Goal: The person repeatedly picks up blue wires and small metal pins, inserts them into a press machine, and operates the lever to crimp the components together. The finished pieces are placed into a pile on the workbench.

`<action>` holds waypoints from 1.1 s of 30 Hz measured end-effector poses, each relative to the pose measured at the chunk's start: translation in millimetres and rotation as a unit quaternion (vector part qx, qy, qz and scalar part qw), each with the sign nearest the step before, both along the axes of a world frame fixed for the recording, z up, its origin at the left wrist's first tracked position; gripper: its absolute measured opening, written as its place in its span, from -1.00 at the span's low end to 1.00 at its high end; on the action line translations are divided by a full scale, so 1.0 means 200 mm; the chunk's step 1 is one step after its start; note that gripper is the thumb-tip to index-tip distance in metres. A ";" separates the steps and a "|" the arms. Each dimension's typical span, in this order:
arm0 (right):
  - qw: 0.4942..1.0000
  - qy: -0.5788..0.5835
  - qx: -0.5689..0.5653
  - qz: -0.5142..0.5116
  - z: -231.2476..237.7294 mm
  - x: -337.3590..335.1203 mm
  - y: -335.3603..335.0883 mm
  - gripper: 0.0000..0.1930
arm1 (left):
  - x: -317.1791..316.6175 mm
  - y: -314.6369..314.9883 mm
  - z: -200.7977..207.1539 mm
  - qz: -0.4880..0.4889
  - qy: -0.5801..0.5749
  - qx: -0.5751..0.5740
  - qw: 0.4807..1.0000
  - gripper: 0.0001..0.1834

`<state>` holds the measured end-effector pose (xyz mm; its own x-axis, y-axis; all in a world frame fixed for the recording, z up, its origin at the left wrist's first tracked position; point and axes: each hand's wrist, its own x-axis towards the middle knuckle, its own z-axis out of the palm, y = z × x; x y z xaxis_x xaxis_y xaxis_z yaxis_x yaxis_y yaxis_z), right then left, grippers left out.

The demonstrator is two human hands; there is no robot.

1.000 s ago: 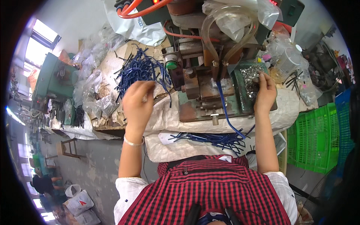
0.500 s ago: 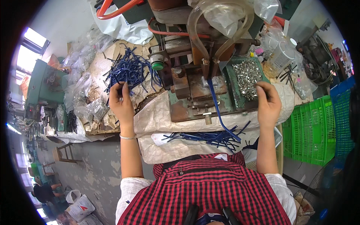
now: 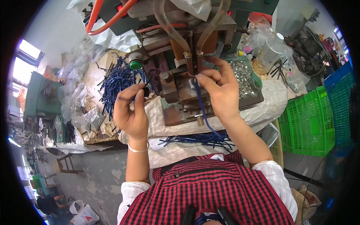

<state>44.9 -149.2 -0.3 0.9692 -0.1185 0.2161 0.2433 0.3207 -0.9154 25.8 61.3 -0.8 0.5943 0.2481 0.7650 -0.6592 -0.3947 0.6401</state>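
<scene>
Strip (image 3: 204,115), blue and narrow, had its upper end at the worn metal block (image 3: 185,89) of the machine (image 3: 168,45) and drooped out over the machine's front edge. The right hand (image 3: 225,90) was at the machine's centre, thumb and fingertips close together beside that upper end; whether they pinched it, I could not tell. The left hand (image 3: 131,107) was raised just left of the machine, thumb and forefinger tips almost pressed together, and whether anything lay between them was too small to make out.

The worst trouble, as I judged it, threatened the right fingertips: they sat beneath the machine's upper parts, so a stroke set off too soon could have caught them. A tug on the drooping length might also have pulled the upper end askew in the block.

By count there were two hands, one strip at the machine, one heap of blue strips (image 3: 118,77) to its left and one bunch (image 3: 183,140) in front of it, both too tangled to number; one green button (image 3: 135,65) at its left side, two clear tubes (image 3: 212,31) at its top, and one tray (image 3: 255,98) of metal bits (image 3: 243,80) to its right, the bits past counting.
</scene>
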 end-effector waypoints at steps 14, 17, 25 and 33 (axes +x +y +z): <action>0.696 -0.016 -0.671 -0.254 -0.30 0.05 -0.54 -0.72 | -0.04 -0.32 0.07 -0.111 -0.193 0.387 0.895 -0.75; 0.727 -0.085 -0.626 -0.270 -0.45 0.07 -0.64 -0.75 | -0.03 -0.32 0.06 -0.123 -0.192 0.375 0.899 -0.72; 0.675 -0.211 -0.681 -0.187 -0.38 0.21 -0.52 -0.85 | -0.09 -0.31 0.05 -0.133 -0.122 0.359 0.916 -0.69; 0.938 0.033 -0.160 -0.306 -0.43 0.04 -0.71 -0.83 | -0.22 0.17 0.03 0.173 -0.025 0.249 0.953 -0.81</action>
